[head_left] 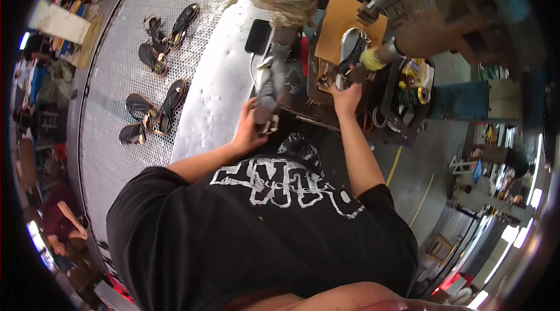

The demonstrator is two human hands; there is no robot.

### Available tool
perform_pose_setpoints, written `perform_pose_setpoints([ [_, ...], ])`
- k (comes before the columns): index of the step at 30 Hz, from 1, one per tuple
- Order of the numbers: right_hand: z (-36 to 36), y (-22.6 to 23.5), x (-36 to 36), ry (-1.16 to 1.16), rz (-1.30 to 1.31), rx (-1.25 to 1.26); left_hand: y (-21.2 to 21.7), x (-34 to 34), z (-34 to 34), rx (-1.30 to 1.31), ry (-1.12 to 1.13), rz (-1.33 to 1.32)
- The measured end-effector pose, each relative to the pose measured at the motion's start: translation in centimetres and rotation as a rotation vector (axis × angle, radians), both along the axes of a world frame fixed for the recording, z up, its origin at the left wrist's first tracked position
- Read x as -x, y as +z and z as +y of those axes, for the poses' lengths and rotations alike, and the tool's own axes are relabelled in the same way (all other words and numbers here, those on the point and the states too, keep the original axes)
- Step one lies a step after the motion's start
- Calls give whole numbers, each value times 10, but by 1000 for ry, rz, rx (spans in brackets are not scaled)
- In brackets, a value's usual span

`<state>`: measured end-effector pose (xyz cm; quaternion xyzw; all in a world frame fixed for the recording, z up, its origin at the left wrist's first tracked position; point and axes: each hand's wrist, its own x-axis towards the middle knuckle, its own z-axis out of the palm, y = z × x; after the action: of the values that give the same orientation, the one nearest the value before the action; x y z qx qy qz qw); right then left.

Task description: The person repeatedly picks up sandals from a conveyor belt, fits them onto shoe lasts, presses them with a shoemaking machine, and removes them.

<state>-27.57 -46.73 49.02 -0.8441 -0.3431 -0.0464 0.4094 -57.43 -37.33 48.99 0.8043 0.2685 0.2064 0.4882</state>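
My left hand (248, 128) is closed around the lower end of a long grey-and-black piece (268, 92). Motion blurs this piece, so its kind is hard to make out. Over on the right, my right hand (347, 96) grips the near end of a dark sandal with a pale rim (352, 47). That sandal lies over a brown sheet (335, 19), beside the yellow-wrapped tip (370, 59) of a machine arm. Some of my right fingers are hidden behind the near end of the sandal.
Several black sandals (172, 107) lie on the perforated metal surface (201, 4) at left. A phone (257, 37) with a white cable rests on the dented metal sheet (204, 86). Machine arms (431, 42) overhang the right side, near a dark tray (430, 77). Another person (61, 220) is at far left.
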Motion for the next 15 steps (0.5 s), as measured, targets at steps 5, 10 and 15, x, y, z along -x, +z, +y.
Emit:
perform_pose_setpoints([
  [5,29,9,-20,149,-56,51,-78,71,35,-4,431,212],
  [10,4,24,-20,154,7,-89,-95,141,140,-393,461,137],
  [15,18,35,2,-79,-76,136,-88,161,284,167,1231,747],
])
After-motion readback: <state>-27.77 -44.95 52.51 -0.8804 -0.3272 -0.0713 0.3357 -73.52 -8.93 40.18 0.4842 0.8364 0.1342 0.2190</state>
